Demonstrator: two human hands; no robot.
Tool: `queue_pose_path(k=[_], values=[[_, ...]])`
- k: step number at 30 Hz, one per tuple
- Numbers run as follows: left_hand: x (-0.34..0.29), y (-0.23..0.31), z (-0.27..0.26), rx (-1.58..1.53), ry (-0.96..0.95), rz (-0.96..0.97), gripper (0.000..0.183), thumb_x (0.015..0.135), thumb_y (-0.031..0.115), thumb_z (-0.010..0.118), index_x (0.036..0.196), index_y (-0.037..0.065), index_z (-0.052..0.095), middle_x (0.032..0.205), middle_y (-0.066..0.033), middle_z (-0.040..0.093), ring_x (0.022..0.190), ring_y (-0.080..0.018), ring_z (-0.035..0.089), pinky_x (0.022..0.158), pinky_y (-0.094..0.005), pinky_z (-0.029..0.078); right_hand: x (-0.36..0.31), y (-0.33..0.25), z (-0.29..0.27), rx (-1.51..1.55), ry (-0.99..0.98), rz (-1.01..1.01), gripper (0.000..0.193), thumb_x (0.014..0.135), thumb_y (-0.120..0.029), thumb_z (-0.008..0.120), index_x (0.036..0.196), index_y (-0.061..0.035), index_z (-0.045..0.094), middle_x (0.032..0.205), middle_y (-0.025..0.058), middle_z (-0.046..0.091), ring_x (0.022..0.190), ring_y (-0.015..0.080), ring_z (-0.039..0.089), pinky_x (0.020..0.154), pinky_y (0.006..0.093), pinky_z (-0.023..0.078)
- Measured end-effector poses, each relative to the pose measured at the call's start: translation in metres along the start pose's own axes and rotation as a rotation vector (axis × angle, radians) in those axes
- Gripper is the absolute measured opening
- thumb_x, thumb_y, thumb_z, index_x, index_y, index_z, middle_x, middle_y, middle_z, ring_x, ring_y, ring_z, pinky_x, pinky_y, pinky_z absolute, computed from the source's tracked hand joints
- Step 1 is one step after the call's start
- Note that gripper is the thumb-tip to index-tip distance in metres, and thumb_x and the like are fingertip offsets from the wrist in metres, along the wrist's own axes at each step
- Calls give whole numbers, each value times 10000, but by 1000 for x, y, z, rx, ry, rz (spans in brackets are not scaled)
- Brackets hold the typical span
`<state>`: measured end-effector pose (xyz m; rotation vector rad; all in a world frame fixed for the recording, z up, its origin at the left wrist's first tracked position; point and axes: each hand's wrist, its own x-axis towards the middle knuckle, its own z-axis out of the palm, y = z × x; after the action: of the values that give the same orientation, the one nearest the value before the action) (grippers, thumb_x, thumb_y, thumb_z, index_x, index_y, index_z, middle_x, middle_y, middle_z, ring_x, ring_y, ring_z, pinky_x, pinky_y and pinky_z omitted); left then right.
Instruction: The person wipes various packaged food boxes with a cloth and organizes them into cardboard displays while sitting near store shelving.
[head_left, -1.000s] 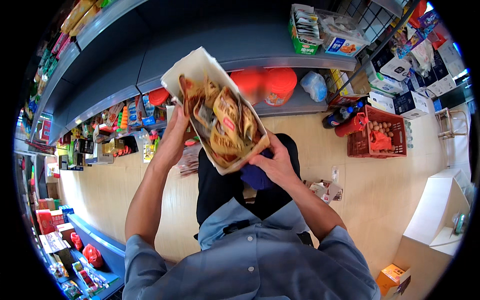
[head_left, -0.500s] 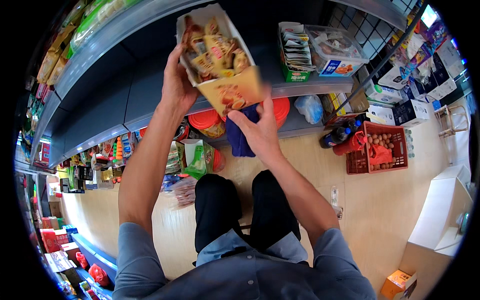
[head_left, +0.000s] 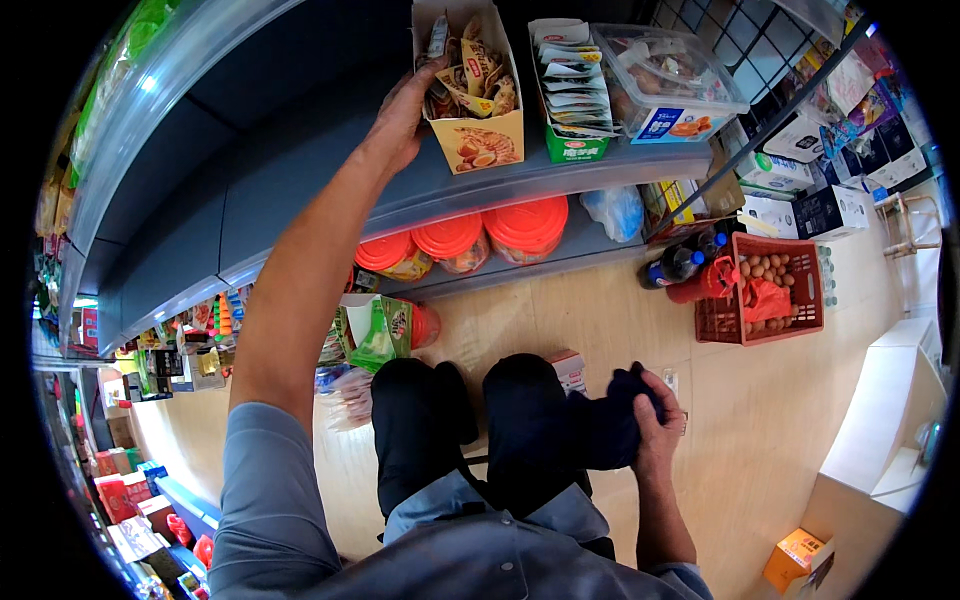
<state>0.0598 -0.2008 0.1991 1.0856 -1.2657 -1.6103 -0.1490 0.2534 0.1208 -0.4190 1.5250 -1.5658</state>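
Marked in print, mostly too small to read

Lettered in pale type on the red patches of the wrapped packets (head_left: 482, 72) inside the tan carton (head_left: 490, 150); lettered in bold white across the green front of the sachet box (head_left: 577, 151); marked in small white on the blue label (head_left: 659, 124) of the clear tub (head_left: 690, 78); printed, illegibly, on the orange carton (head_left: 799, 549).

You face dark grey shelving (head_left: 290, 130) across upper left and top centre; black wire grid (head_left: 703, 45) at upper right. Pale wood-look floor (head_left: 775, 420) beneath you, glare (head_left: 160, 445) at left. White cabinet (head_left: 868, 425), right edge; low blue shelf (head_left: 187, 500), lower left.
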Motion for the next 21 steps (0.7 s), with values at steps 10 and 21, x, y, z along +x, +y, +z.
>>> queue_pose_path(k=[10, 21], values=[[-10, -15, 19, -44, -8, 49, 355, 969, 233, 453, 1298, 115, 521, 1247, -47, 586, 1149, -168, 535, 1006, -443, 403, -17, 26, -19, 8, 125, 101, 317, 893, -85, 678, 1183, 25, 616, 1173, 120, 635, 1038, 164, 601, 920, 289, 485], [-176, -24, 49, 330, 69, 396, 723, 886, 332, 684, 1439, -9, 366, 1395, -143, 479, 1294, -232, 452, 1101, -373, 332, -8, 19, -5, 150, 336, 48, 442, 963, -242, 613, 1317, 1, 510, 1202, 113, 593, 1065, 182, 568, 950, 294, 453]])
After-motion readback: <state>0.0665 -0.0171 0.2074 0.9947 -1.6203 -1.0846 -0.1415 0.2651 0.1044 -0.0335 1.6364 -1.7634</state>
